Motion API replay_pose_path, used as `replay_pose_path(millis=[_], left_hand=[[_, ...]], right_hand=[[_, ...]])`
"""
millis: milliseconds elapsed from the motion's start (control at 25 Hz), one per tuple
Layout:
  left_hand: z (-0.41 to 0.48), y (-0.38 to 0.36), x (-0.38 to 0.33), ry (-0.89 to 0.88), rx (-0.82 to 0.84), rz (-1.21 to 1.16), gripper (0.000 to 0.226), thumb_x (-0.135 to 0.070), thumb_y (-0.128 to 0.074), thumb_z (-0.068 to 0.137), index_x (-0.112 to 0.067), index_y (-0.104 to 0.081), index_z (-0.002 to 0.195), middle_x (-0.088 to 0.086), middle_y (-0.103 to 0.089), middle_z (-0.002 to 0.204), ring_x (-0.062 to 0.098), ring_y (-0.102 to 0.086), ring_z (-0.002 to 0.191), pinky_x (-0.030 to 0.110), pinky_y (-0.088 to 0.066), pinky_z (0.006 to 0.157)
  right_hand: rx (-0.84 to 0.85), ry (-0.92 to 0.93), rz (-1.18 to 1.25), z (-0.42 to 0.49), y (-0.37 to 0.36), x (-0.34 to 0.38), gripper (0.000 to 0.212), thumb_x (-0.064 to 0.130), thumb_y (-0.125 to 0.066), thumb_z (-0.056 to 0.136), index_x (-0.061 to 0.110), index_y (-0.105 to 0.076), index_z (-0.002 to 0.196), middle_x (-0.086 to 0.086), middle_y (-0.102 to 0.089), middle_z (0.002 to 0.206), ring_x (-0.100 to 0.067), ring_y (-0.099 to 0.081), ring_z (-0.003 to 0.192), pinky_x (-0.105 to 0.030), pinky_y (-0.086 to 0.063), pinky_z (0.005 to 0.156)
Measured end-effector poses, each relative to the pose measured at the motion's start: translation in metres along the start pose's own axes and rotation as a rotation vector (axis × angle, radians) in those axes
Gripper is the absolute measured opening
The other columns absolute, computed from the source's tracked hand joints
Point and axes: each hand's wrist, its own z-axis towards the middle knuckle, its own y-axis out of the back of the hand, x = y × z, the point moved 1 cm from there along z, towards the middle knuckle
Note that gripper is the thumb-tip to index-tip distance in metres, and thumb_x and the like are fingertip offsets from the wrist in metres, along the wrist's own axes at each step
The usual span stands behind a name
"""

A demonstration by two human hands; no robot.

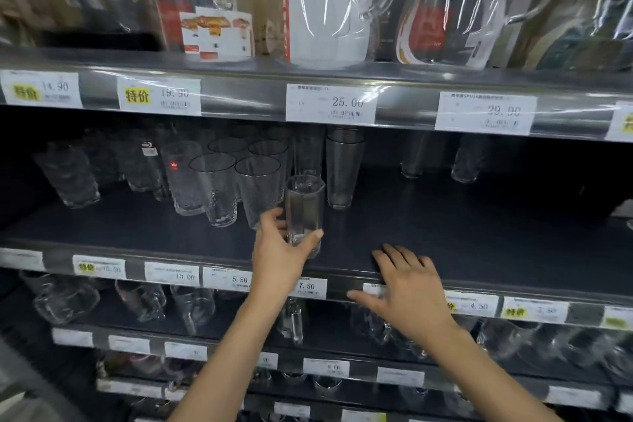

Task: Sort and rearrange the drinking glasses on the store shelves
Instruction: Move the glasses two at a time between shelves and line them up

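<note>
My left hand (279, 250) grips a glass (305, 212) low around its base, at the front of the middle shelf (479, 233), just right of the tumblers (239, 188). I cannot tell whether its foot rests on the shelf. My right hand (407, 288) lies open, fingers spread, on the shelf lip. The risks, as I judge them: let go this near the edge, the glass could tip off; swung left, it could knock the nearest tumbler.

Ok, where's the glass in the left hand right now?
Head view, centre: the glass is at the middle shelf's front, gripped by the left hand, with textured tumblers to its left and a tall glass behind-right.
</note>
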Motion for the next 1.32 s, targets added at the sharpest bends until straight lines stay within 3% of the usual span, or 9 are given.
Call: replay_pose_path(millis=[120,400,520,840,1160,1320], left_hand=[[-0.012,0.003,0.008,-0.072,-0.09,0.212,0.058,-0.05,-0.075,0.082,-0.016,-0.052,0.123,-0.004,-0.064,0.1,0.013,-0.063,0.084,0.033,-0.051,0.079],[0.011,-0.009,-0.008,-0.122,-0.123,0.477,0.041,-0.047,-0.066,0.092,-0.008,-0.061,0.105,0.01,-0.072,0.09,0.038,-0.068,0.091,0.037,-0.047,0.068],[0.022,-0.016,-0.01,-0.106,-0.104,0.486,0.038,-0.044,-0.063,0.095,-0.007,-0.061,0.101,0.015,-0.071,0.088,0.039,-0.068,0.088,0.035,-0.045,0.065],[0.047,-0.036,-0.01,0.022,0.067,0.502,0.041,-0.041,-0.043,0.104,-0.003,-0.051,0.116,0.02,-0.07,0.1,0.04,-0.069,0.092,0.045,-0.056,0.078],[0.066,-0.045,-0.005,0.096,0.131,0.453,0.045,-0.036,-0.037,0.106,0.002,-0.059,0.111,0.021,-0.072,0.099,0.039,-0.071,0.089,0.047,-0.058,0.08],[0.072,-0.046,-0.001,0.123,0.144,0.423,0.047,-0.037,-0.036,0.106,0.002,-0.064,0.107,0.017,-0.074,0.086,0.031,-0.073,0.066,0.041,-0.061,0.069]], right_hand=[[-0.009,-0.003,-0.002,0.0,-0.001,0.0,0.084,0.082,-0.041,0.078,0.013,-0.071,0.115,-0.009,-0.07,0.122,-0.029,-0.066,0.113,-0.044,-0.052,0.09],[-0.013,-0.005,-0.017,-0.001,-0.002,0.0,0.084,0.083,-0.039,0.079,0.014,-0.071,0.116,-0.008,-0.07,0.122,-0.028,-0.066,0.113,-0.044,-0.052,0.09],[-0.025,-0.002,-0.02,0.0,-0.003,-0.001,0.084,0.083,-0.039,0.078,0.014,-0.071,0.115,-0.007,-0.071,0.12,-0.028,-0.066,0.111,-0.044,-0.052,0.089],[-0.049,0.002,-0.023,0.001,-0.006,-0.002,0.083,0.084,-0.04,0.078,0.015,-0.071,0.113,-0.007,-0.071,0.118,-0.028,-0.066,0.108,-0.044,-0.052,0.087],[-0.04,0.0,-0.034,0.001,-0.004,-0.001,0.084,0.085,-0.037,0.079,0.016,-0.07,0.113,-0.006,-0.071,0.12,-0.027,-0.066,0.108,-0.045,-0.052,0.087],[-0.027,0.0,-0.046,0.001,-0.004,0.0,0.084,0.086,-0.036,0.079,0.017,-0.069,0.115,-0.005,-0.07,0.12,-0.027,-0.066,0.108,-0.044,-0.051,0.088]])
